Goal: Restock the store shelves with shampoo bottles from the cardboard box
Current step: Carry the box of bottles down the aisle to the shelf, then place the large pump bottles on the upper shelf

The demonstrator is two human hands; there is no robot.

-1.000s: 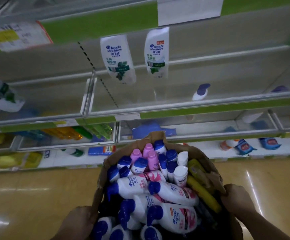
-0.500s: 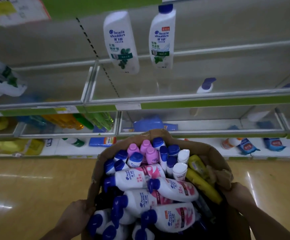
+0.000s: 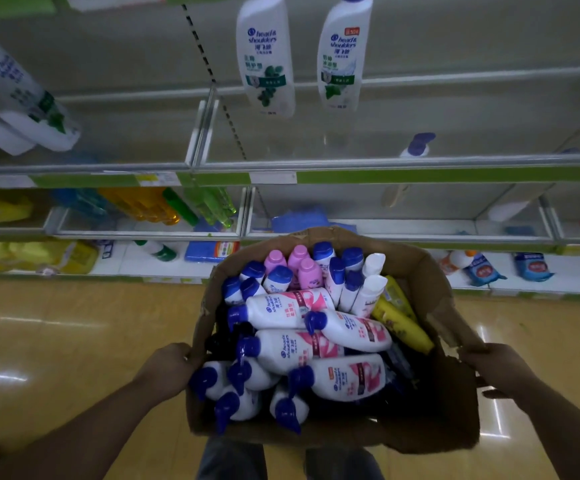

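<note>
A brown cardboard box (image 3: 448, 403) hangs in front of me above the floor, packed with several white shampoo bottles with blue caps (image 3: 292, 348), small pink bottles (image 3: 297, 261) and yellow bottles (image 3: 402, 323). My left hand (image 3: 169, 367) grips the box's left wall. My right hand (image 3: 493, 367) grips its right rim. Ahead stand the store shelves (image 3: 420, 174); two white shampoo bottles (image 3: 266, 53) stand on an upper shelf, and one blue-capped bottle (image 3: 416, 147) stands behind the rail.
Green, orange and blue bottles (image 3: 163, 206) fill the lower shelf at left. Blue packets (image 3: 486, 271) lie on the bottom shelf at right. A white bottle (image 3: 18, 95) stands at the far left. A glossy wooden floor (image 3: 73, 334) lies below. My legs show under the box.
The view has tilted down and the shelves have come nearer; more of the box and both forearms show. Both hands keep their hold on the box.
</note>
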